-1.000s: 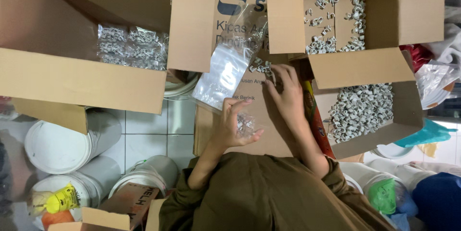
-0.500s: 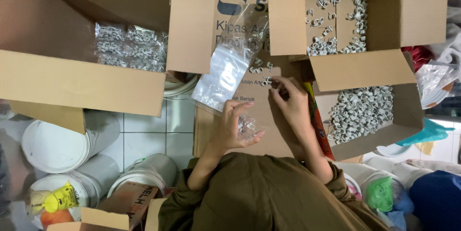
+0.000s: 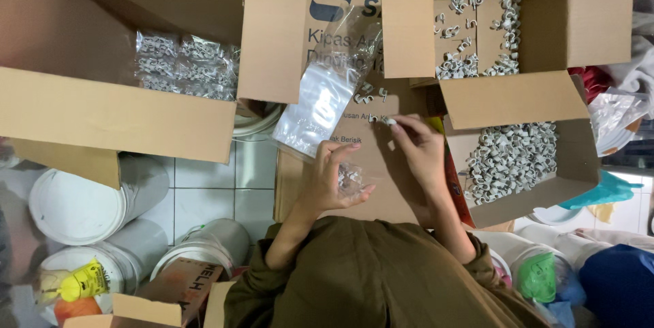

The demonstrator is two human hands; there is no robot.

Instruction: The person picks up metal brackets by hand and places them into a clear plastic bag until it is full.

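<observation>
Since the frame 1 second back, we see the right hand [image 3: 417, 151] drawn in from the loose clips toward the body, its fingertips now pinched on 1 small white clip [image 3: 381, 120]. The left hand [image 3: 332, 179] has hardly shifted.

In the head view, the left hand is cupped, fingers curled around a small clear bag of clips [image 3: 349, 179], which rests over the flat cardboard sheet [image 3: 371, 185] in front of the person. A few loose clips [image 3: 368, 94] lie on that sheet just beyond the right fingertips. An empty clear plastic bag [image 3: 325, 93] lies tilted across the sheet's upper left part.

We count 3 open cartons. The left carton [image 3: 102, 113] holds packed clear bags of clips [image 3: 185, 66] against its far wall. The upper right carton [image 3: 572, 21] has scattered white clips [image 3: 480, 35] over its floor, thicker along 1 side. The lower right carton [image 3: 538, 195], just beside the right forearm, holds a dense heap of white clips [image 3: 511, 158].

On the tiled floor at lower left stand white plastic buckets [image 3: 88, 205], with a small yellow figure [image 3: 76, 286] on 1 of them. At lower right we see a green bag [image 3: 541, 277] and blue fabric [image 3: 616, 287].
</observation>
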